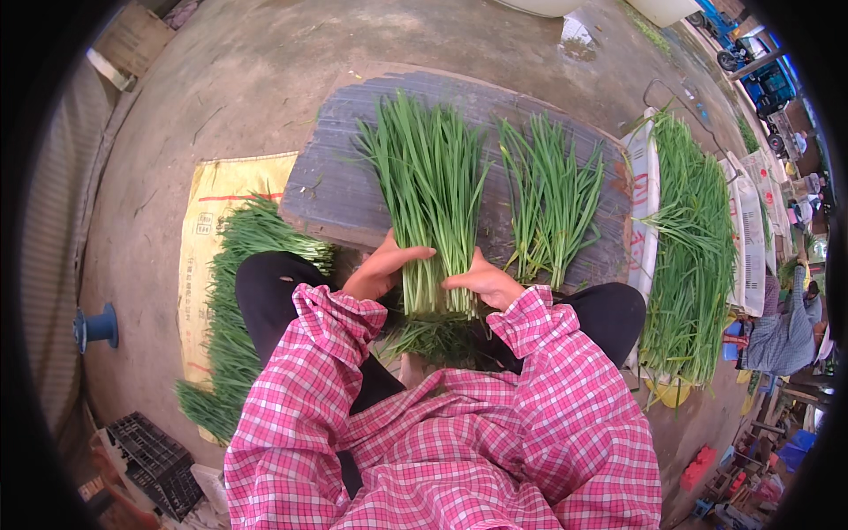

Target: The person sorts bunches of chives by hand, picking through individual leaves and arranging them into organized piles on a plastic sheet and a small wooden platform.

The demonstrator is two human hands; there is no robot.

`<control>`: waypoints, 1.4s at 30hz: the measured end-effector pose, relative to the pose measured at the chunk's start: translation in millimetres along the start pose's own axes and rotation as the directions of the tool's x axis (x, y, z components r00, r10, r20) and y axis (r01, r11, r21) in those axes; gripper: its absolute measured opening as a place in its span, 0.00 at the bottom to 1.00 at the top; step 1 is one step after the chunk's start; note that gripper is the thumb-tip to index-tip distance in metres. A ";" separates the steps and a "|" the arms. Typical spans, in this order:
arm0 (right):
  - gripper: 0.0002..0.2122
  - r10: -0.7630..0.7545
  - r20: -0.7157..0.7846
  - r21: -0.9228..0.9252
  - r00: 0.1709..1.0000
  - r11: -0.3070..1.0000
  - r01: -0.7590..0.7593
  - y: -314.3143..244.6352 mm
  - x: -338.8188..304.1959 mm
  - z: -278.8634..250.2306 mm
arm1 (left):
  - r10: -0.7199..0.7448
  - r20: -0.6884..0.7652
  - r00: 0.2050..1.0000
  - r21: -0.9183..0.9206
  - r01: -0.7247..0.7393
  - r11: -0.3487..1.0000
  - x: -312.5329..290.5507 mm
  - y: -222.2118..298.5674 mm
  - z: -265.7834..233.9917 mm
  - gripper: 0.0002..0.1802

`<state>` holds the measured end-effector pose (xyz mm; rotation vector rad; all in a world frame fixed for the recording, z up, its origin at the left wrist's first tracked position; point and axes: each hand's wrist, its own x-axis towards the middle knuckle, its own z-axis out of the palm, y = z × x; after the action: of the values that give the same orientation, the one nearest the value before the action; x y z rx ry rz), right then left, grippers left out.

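Note:
Two bunches of green garlic chives (426,190) lie side by side on a dark ridged board (336,177) in front of me. Their pale stem ends hang over the near edge, above my lap. My left hand (384,268) grips the left bunch, its thumb across the stems. From the other side my right hand (486,278) closes round the right bunch, thumb pointing inward. The fingers behind the stems are partly hidden. A smaller loose pile of chives (558,199) rests on the board to the right, apart from my hands.
Left of my knee, more chives (243,291) are heaped on a yellow sack (196,256). A white crate (643,168) full of chives stands to the right. Trimmings (433,340) lie below the stems. A black crate (157,464) sits lower left; another person (782,331) is far right.

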<state>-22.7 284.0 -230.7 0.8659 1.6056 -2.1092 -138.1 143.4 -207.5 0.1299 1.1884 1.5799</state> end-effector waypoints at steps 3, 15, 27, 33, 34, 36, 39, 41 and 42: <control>0.33 -0.022 0.012 -0.002 1.000 1.000 0.022 -1.8 -1.6 -1.4 | -0.012 -0.013 1.000 -0.012 0.011 1.000 -0.9 0.9 3.3 0.33; 0.32 -0.030 0.080 0.101 0.996 0.995 0.021 -10.2 -5.0 -6.9 | -0.103 -0.009 0.995 -0.107 0.102 0.989 -0.6 -2.3 2.4 0.33; 0.20 -0.023 0.164 0.165 0.986 0.986 -0.005 -34.4 -15.9 -4.8 | -0.130 0.041 0.991 -0.177 0.136 0.975 -0.3 -6.0 1.4 0.32; 0.22 0.104 0.198 0.126 0.975 0.983 -0.131 -44.6 -21.5 -8.1 | -0.225 0.037 0.974 -0.282 0.226 0.933 -5.9 -7.0 4.5 0.30; 0.21 0.072 0.195 0.148 0.978 0.984 -0.102 -40.8 -19.2 -9.2 | -0.234 0.023 0.972 -0.284 0.230 0.931 -5.9 -7.5 5.2 0.30; 0.18 0.012 0.190 0.192 0.982 0.980 -0.049 -35.6 -16.7 -9.1 | -0.223 -0.004 0.975 -0.270 0.214 0.939 -6.0 -9.7 5.6 0.26; 0.19 0.037 0.247 0.142 0.968 0.987 -0.074 -41.9 -20.8 -14.0 | -0.169 -0.012 0.985 -0.234 0.162 0.959 -5.2 -11.3 5.5 0.22; 0.19 0.063 0.251 0.155 0.966 0.982 -0.105 -47.0 -25.7 -13.3 | -0.147 0.013 0.989 -0.236 0.146 0.961 -4.2 -12.1 2.5 0.22; 0.19 0.077 0.252 0.161 0.965 0.980 -0.120 -49.9 -28.3 -12.7 | -0.147 0.008 0.989 -0.228 0.145 0.963 -3.9 -11.7 1.8 0.22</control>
<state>-28.6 308.4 -177.6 0.6895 1.2431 -2.2118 -127.5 140.2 -213.3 -0.1128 0.9913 1.5748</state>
